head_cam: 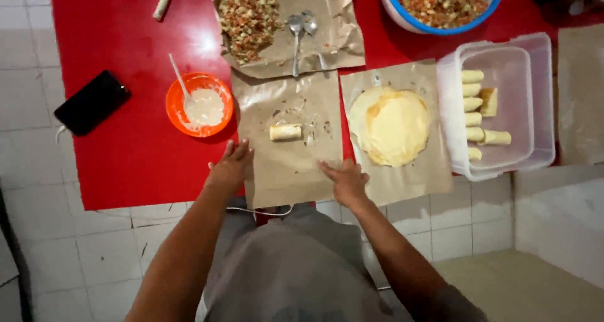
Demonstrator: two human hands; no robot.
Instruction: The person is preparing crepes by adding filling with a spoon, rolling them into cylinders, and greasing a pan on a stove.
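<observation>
Seen from above, a person sits at a low red surface [126, 158] laid over a white tiled floor [94, 253], with both bare hands resting flat and empty on a sheet of brown paper [289, 171].

At far left a dark phone [92, 102] lies on the tiles at the red edge, well apart from the work. Next comes an orange bowl [178, 117] of pale paste with a white spoon [178, 75] standing in it, just beside the paper's left border.

The left hand [230, 166], fingers spread and released, sits at the paper's left edge. The one rolled pastry [286, 132] lies near the middle of the sheet, straight ahead of the person and between the two hands, a little farther out than either. Its long axis runs left to right, across the person's line of sight. It looks slightly nearer the left hand, though the difference is small. Bare paper surrounds it on all sides, with a few crumbs to its right.

The right hand [345, 180], also open and holding nothing, rests at the sheet's lower right corner. Beyond it, a round pale wrapper [390, 127] lies flat on a second paper [434, 171]. Farther right, a clear plastic tub [541, 95] holds a column of finished rolls [472, 114].

Along the far edge sit a heap of chopped filling [248, 17], two metal spoons [302, 29] and a blue-rimmed bowl [402, 17] of more filling.
</observation>
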